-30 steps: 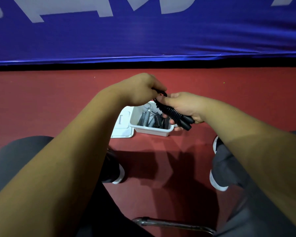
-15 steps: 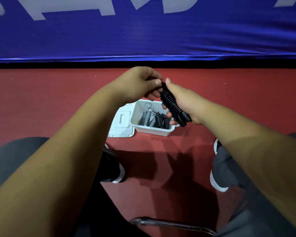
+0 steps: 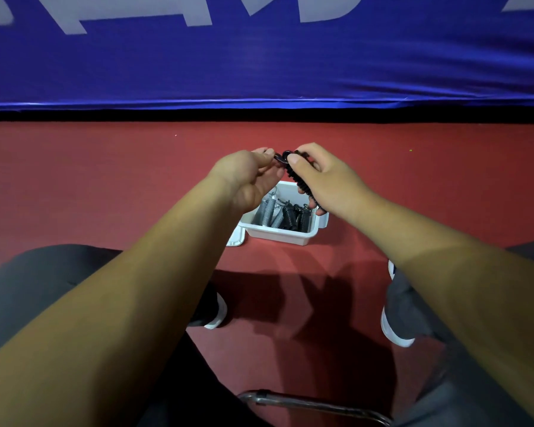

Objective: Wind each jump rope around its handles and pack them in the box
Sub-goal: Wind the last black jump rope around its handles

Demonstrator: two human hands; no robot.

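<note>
The person sat over the dull red floor (image 3: 105, 186) with both bare forearms stretched out ahead, and the two hands met in the air above an open box. The right hand (image 3: 330, 183) was curled round a black jump rope (image 3: 301, 181) wound in tight coils about its handles. The thumb lay near the top of the bundle and the fingers wrapped round behind it. The bundle slanted down from the thumb toward the box. Its lower end showed over the box's far right corner, though I could not tell whether it touched. The left hand (image 3: 247, 177) pinched the small loose loop of black cord at the bundle's upper end between thumb and fingertips. Both hands were thus closed on the one rope.

Beneath them a small white rectangular plastic box (image 3: 285, 237) stood on the floor. It held wound ropes propped on end, with grey bundles (image 3: 269, 211) toward the person's left and black bundles (image 3: 295, 215) toward the right. A flat white lid (image 3: 237, 238) lay just beside the box's left side, mostly hidden by the left forearm.

A blue fabric banner with large pale letters (image 3: 259, 66) ran along the far edge of the floor. Nearer in, a dark left shoe with a white sole (image 3: 216, 317) and its right-hand match (image 3: 395, 329) were planted apart. A curved metal chair tube (image 3: 315, 405) showed at the bottom.
</note>
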